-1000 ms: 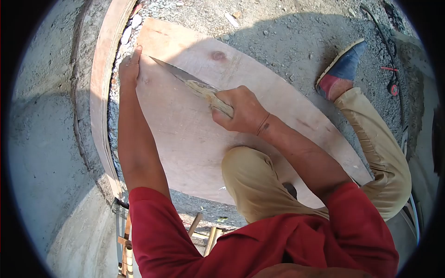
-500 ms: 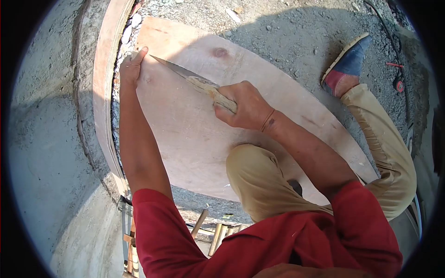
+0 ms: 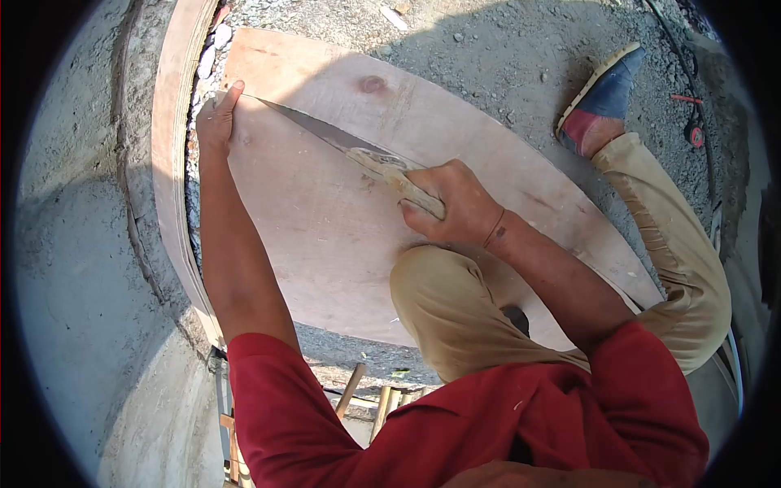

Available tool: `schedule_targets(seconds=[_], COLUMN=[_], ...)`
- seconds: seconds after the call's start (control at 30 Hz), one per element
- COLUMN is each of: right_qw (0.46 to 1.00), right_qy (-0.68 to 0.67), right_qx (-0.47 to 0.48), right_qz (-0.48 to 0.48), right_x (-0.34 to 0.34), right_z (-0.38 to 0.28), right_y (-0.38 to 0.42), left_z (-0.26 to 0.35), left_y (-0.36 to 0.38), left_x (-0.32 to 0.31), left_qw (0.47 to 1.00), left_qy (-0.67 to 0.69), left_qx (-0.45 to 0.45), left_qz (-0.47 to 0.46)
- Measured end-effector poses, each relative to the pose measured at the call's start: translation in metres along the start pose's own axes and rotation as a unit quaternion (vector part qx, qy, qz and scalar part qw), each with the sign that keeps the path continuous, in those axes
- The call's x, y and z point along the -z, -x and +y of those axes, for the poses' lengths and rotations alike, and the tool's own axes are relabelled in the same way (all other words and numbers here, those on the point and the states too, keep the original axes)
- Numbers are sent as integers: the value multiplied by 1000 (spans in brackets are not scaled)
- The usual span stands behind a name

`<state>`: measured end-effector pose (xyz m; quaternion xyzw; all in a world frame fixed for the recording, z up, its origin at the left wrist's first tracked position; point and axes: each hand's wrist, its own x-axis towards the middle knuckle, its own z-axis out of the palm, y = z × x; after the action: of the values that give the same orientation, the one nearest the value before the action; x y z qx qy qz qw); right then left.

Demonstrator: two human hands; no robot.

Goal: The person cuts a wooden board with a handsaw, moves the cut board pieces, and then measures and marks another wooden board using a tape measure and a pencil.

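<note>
A large plywood sheet (image 3: 342, 220) lies flat on gravel ground. My right hand (image 3: 451, 207) grips the pale wooden handle of a handsaw (image 3: 325, 134), whose blade slants up-left across the sheet. My left hand (image 3: 215, 118) rests at the sheet's left edge, fingers pressing the wood right beside the blade's tip. My bent knee in tan trousers (image 3: 443, 305) bears down on the sheet's near part.
A curved plywood strip (image 3: 167, 163) runs along the sheet's left side against a concrete surface (image 3: 73, 268). My blue and red shoe (image 3: 602, 106) stands on the gravel at upper right. Wooden sticks (image 3: 370, 403) lie below the sheet's near edge.
My right hand has drawn the saw back toward me, down and to the right, so more blade shows. My left hand stays at the sheet's edge.
</note>
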<state>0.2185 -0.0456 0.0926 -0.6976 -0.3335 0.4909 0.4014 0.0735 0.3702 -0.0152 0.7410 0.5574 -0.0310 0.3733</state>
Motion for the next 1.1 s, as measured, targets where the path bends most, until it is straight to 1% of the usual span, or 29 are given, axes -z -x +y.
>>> schedule_targets(seconds=[0.03, 0.07, 0.1, 0.13, 0.17, 0.2, 0.23, 0.27, 0.3, 0.33, 0.43, 0.47, 0.5, 0.53, 0.57, 0.6, 0.67, 0.7, 0.73, 0.77, 0.8, 0.83, 0.87, 0.9, 0.93, 0.97, 1.0, 1.03, 1.1], right_qw=[1000, 1000, 1000, 999, 1000, 1000, 999, 999, 999, 1000, 1000, 1000, 999, 999, 999, 999, 1000, 998, 998, 999, 999, 1000, 1000, 1000, 1000, 999, 999, 999, 999], right_qy=[1, 0, -11, -23, -25, -26, -29, -46, -30, -14, 2, -14, -31, -39, -35, -31, -24, -58, -38, 1, 3, 3, 1, -8, -18, -47, -31, -12, -29], right_qx=[11, 23, 6, -11, 0, 13, 24, -15, 45, 28, 23, 3, -19, -16, -30, -19, 7, -18, 46, 52, 44, 27, 9, 11, 17, -3, -17, -27, -1], right_qz=[-1, -6, -15, -23, -12, 0, 16, -19, 7, 7, 13, 4, -10, -18, -26, -14, 6, -28, -5, 2, 1, -4, -10, 1, 9, -8, -16, -20, -15], right_x=[10, 25, 44, 58, 55, 50, 43, 30, 5, -7, -6, 8, 29, 42, 61, 61, 55, 41, 13, -2, -2, 1, 2, 10, 24, 40, 59, 70, 56], right_z=[0, 6, 2, -3, 2, 10, 16, 20, 31, 16, 3, -4, -5, 1, -10, -3, 10, 18, 33, 33, 26, 18, 12, 10, 12, 10, 3, 0, 19], right_y=[28, 70, 111, 134, 129, 120, 109, 65, 16, -28, -13, 16, 65, 108, 137, 135, 131, 89, 39, -2, -8, -6, 0, 28, 72, 112, 148, 164, 130], left_z=[6, 20, 17, 12, 9, 9, 9, 11, 14, 14, 2, -6, -6, -7, -6, -1, 3, 7, 13, 13, 12, 8, 4, 10, 13, 11, 18, 16, 13], left_y=[-2, 10, 9, 5, 1, 3, 6, 8, 8, 8, -4, -9, -12, -10, -9, -5, 1, 5, 10, 2, -1, 0, 0, 0, 1, 6, 13, 12, 12], left_x=[6, 8, 8, 6, 6, 6, 7, 5, 4, 3, 5, 5, 6, 5, 4, 2, 2, 0, 1, 2, 1, -2, 2, 2, 2, 2, 2, 0, -1], left_qw=[1000, 1000, 1000, 1000, 1000, 1000, 1000, 999, 996, 997, 1000, 1000, 999, 999, 999, 999, 999, 999, 1000, 1000, 999, 998, 1000, 999, 998, 998, 999, 998, 996], left_qy=[19, 7, 4, 1, -2, 19, -13, -42, -67, -49, -13, -19, -18, -22, -24, -41, -24, -16, -1, -11, -23, -37, -20, -23, -26, -33, -14, -27, -51], left_qx=[-3, -2, -3, -4, -8, 4, -2, -12, -23, -27, -4, -19, -20, -15, -13, -19, -9, -8, -2, -10, -15, -13, -6, -17, -25, -28, -15, -19, -29], left_qz=[-6, 0, 6, 11, 18, -4, 14, 29, 52, 45, 7, 16, 21, 19, 17, 29, 32, 27, 9, 24, 36, 42, 21, 30, 45, 54, 42, 48, 62])
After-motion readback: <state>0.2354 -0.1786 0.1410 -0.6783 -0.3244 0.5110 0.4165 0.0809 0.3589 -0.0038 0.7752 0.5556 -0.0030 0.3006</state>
